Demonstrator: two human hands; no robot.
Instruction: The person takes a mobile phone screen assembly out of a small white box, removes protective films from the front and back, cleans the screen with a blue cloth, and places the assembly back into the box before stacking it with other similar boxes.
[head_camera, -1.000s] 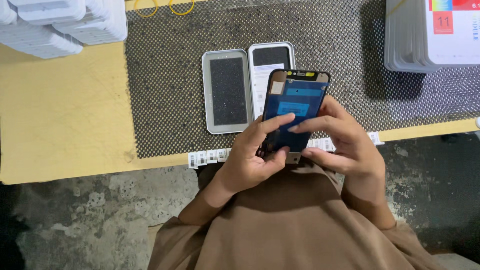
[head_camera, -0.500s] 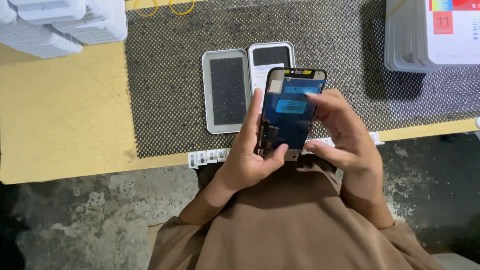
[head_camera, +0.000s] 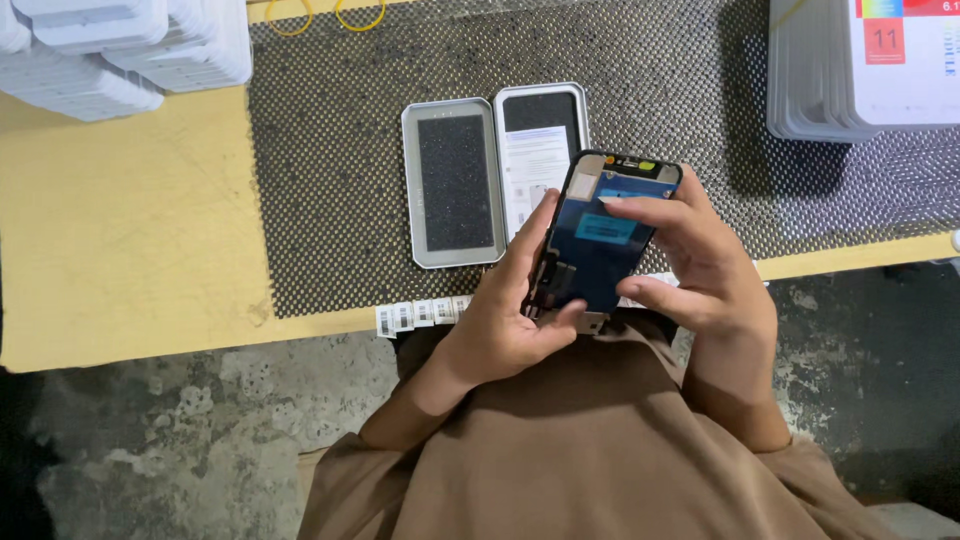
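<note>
Brown cloth of the person's shirt (head_camera: 600, 450) is filling the near part of the view, above a stained concrete floor (head_camera: 180, 430). Just beyond it, both hands are holding a phone display panel (head_camera: 598, 250) in the air over the near edge of the worktop (head_camera: 120, 230), its back side facing up and its far end tilting to the right. The left hand (head_camera: 500, 330) is closing round the panel's left edge, its fingers (head_camera: 535, 235) lying along that side and the thumb pressing the near end, where small connector tails are hanging. The right hand (head_camera: 715, 290) is pinching the right edge with its thumb while the forefinger is resting across the blue sticker on the back. As a judgement, the handling is at a checking stage; any following move is calling for a grip by the edges only, sparing the tails.

Under the hands, a strip of barcode labels (head_camera: 420, 315) is lying along the near border of a black dotted mat (head_camera: 330, 150). Farther on, an open white tray case (head_camera: 412, 180) is lying flat on the mat, dark foam in its left half, a leaflet (head_camera: 532, 165) in its right half. At the far left, stacks of white trays (head_camera: 130, 50) are sitting on the worktop; at the far right, another stack (head_camera: 815, 80) is carrying a printed card (head_camera: 900, 70). Yellow rubber bands (head_camera: 360, 12) are lying at the far edge.
</note>
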